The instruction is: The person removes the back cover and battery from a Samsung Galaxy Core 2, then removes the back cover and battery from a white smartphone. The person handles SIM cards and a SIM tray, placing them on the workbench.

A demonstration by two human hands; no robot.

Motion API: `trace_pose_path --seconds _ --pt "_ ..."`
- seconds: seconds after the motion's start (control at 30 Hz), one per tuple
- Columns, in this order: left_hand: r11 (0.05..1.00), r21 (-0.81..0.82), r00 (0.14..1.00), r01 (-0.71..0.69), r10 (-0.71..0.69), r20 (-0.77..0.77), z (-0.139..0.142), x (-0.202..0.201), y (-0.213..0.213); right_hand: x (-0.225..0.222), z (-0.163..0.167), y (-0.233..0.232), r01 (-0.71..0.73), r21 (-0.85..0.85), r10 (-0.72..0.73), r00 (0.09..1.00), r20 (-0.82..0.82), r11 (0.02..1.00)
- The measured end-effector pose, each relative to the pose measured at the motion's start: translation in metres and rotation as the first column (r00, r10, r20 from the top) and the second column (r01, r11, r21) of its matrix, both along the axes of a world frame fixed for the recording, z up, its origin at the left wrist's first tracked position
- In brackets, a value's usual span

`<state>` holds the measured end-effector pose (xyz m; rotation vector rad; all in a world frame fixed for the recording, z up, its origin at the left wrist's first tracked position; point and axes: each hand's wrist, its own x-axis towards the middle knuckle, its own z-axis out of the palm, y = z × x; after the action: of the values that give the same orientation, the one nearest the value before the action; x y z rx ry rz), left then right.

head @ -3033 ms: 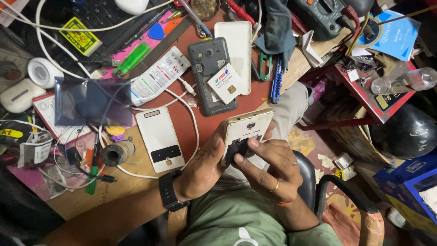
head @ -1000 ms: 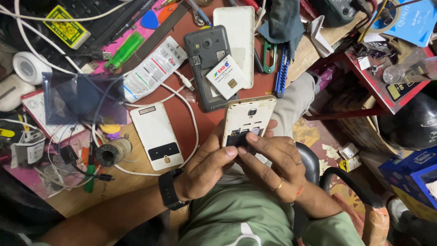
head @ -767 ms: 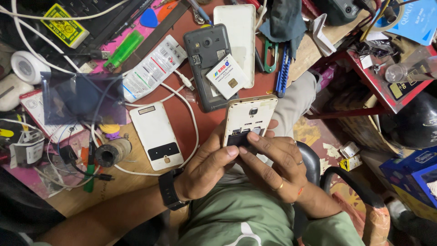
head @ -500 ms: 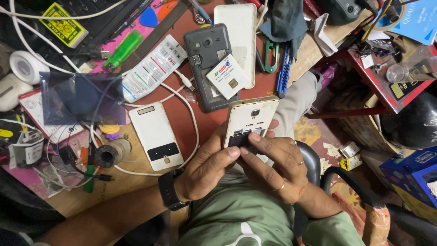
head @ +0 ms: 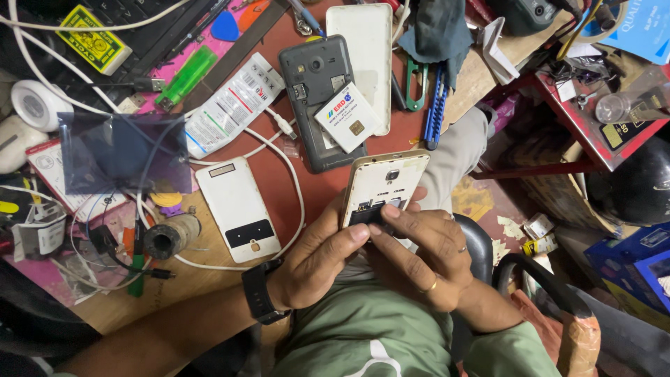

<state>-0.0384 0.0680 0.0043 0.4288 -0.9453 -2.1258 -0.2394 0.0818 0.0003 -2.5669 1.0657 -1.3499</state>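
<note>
Open-backed phone is being held above the worktop edge | left hand fingers are gripping its lower left side | right hand fingers are pressing into its battery bay, gripping it.

The red-brown wooden surface carries a grey backless phone, a white flat cover and a green lighter.
</note>
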Motion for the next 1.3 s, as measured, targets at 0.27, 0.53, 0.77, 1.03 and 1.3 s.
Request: trace_pose_path --seconds 0.27,0.53,0.77,1.03,1.3 --pt "0.998 0.038 0.995 0.056 -0.059 0.082 0.009 0.003 -0.006 0.003 0.003 -0.004 0.036 -0.025 -0.037 0.999 -0.015 0.999" --pt "1.000 -0.024 1.000 0.008 -0.007 0.029 0.005 -0.001 -0.007 0.011 -0.003 -0.004 0.123 -0.065 -0.123 0.992 -0.003 0.990" --pt "0.998 -0.059 0.996 0.026 -0.021 0.090 0.008 0.001 -0.009 0.004 0.001 -0.010 0.058 -0.075 -0.060 0.998 -0.026 0.996" --pt "0.998 -0.054 0.994 0.022 -0.016 0.108 0.013 0.000 -0.012 0.001 0.001 -0.019 0.018 -0.117 -0.024 0.998 -0.050 0.993" --pt "0.998 -0.043 0.995 0.036 -0.032 0.097 0.009 0.001 -0.012 0.000 -0.005 -0.019 0.018 -0.167 -0.031 0.997 -0.075 0.986"
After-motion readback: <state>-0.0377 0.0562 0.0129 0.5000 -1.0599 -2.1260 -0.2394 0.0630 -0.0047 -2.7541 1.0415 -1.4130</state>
